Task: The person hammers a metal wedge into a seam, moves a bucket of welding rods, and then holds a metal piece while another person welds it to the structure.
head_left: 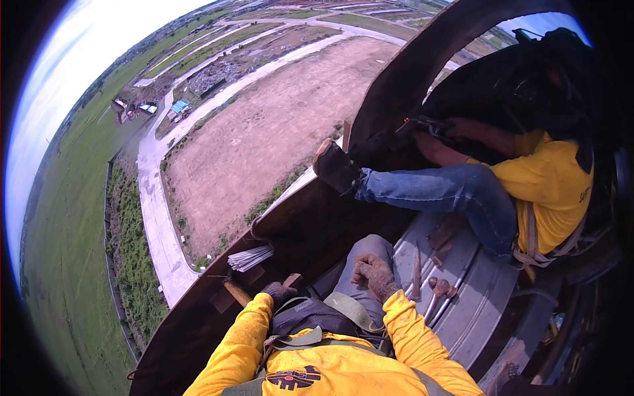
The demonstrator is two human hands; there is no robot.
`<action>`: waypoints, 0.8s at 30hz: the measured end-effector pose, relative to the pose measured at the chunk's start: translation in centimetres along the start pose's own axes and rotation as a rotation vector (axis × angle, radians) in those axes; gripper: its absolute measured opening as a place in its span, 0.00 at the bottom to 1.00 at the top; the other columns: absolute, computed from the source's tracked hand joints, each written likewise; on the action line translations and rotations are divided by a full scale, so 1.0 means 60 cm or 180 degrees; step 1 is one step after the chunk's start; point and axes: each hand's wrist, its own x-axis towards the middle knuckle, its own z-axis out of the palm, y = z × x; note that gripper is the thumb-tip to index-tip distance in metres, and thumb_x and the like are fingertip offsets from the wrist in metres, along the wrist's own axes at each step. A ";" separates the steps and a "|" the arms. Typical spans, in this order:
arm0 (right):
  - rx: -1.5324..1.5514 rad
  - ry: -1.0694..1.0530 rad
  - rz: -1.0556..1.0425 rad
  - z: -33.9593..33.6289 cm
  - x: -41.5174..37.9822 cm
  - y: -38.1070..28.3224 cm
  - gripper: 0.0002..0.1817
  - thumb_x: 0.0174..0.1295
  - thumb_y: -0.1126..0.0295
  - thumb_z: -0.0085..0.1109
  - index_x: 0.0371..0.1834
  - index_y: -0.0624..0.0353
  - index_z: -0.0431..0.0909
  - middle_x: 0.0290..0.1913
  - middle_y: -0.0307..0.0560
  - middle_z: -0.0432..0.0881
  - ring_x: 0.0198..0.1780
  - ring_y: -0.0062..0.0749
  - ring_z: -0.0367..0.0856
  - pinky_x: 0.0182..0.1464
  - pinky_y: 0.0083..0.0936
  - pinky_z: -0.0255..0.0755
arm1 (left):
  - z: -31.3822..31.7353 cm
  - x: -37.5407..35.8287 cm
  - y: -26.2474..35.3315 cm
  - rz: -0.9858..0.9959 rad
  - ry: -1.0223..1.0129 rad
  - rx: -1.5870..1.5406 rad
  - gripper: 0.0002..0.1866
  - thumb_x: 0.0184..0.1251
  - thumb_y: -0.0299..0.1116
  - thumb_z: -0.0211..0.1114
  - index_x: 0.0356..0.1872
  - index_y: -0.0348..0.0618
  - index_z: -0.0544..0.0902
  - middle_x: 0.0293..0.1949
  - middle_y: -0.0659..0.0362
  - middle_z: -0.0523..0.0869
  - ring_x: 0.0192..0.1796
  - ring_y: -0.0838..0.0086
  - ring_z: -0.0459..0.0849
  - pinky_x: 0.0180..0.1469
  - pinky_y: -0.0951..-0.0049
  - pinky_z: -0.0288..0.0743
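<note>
My right hand (375,276), in a dirty knitted glove, rests over my grey trouser leg (367,249) with its fingers curled in. Nothing shows in that fist. My left hand (280,292), in a dark glove, is low beside the curved metal wall (290,245), near a small brown block (292,280). Its fingers are mostly hidden. Just left of it a wooden handle (236,292) sticks up against the wall. A bundle of thin white rods (249,258) stands a little higher at the wall. A dark mesh pouch (310,317) and straps cross my lap.
A co-worker in a yellow shirt (545,188) sits at the right, one boot (335,166) propped on the wall's edge, hands on a tool with a glowing tip (404,121). Hammer-like tools (441,288) lie on grey planks (472,297). Ground lies far below, beyond the wall.
</note>
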 end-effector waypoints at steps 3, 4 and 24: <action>0.0038 -0.0023 0.0004 0.000 -0.002 0.000 0.10 0.67 0.73 0.54 0.48 0.64 0.74 0.31 0.44 0.77 0.31 0.28 0.78 0.42 0.30 0.80 | 0.001 0.000 0.000 0.0000 0.0033 -0.0046 0.41 0.48 0.61 0.70 0.54 0.32 0.81 0.53 0.44 0.83 0.55 0.56 0.83 0.57 0.63 0.74; 0.0059 -0.0035 0.0008 0.000 -0.002 0.000 0.10 0.66 0.73 0.54 0.48 0.64 0.74 0.31 0.44 0.77 0.31 0.27 0.78 0.43 0.30 0.80 | 0.001 -0.003 0.001 -0.0009 0.0027 -0.0067 0.41 0.48 0.61 0.70 0.54 0.32 0.81 0.53 0.44 0.83 0.55 0.56 0.83 0.57 0.63 0.74; 0.0027 -0.0061 0.0025 -0.005 0.005 0.006 0.12 0.66 0.71 0.57 0.49 0.64 0.76 0.32 0.44 0.78 0.31 0.25 0.79 0.43 0.26 0.82 | -0.008 -0.026 0.013 0.0005 0.0013 -0.0063 0.42 0.48 0.61 0.69 0.53 0.31 0.81 0.53 0.42 0.83 0.56 0.54 0.82 0.57 0.61 0.74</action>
